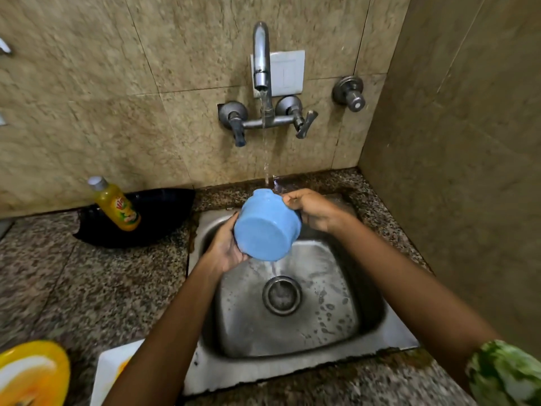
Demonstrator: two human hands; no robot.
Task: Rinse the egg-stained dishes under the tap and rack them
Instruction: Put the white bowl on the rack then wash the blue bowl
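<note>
Over the far part of the steel sink (366,323), the round light-blue plastic cup (265,227) lies tilted, base toward the viewer and mouth toward the far tap stream. The left hand (224,249) cups its near-left side with curled fingers, and the right hand (314,210) has its grip pinching the far-right rim, both equally near.

Dim, warm light; wide-angle bending at the edges, corners blurred, glare on the sink (345,291).

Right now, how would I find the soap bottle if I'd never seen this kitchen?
Start at the steel sink and look left along the speckled counter to the wall. The soap bottle leans there on a black pan: it is yellow with a silver cap.
</note>
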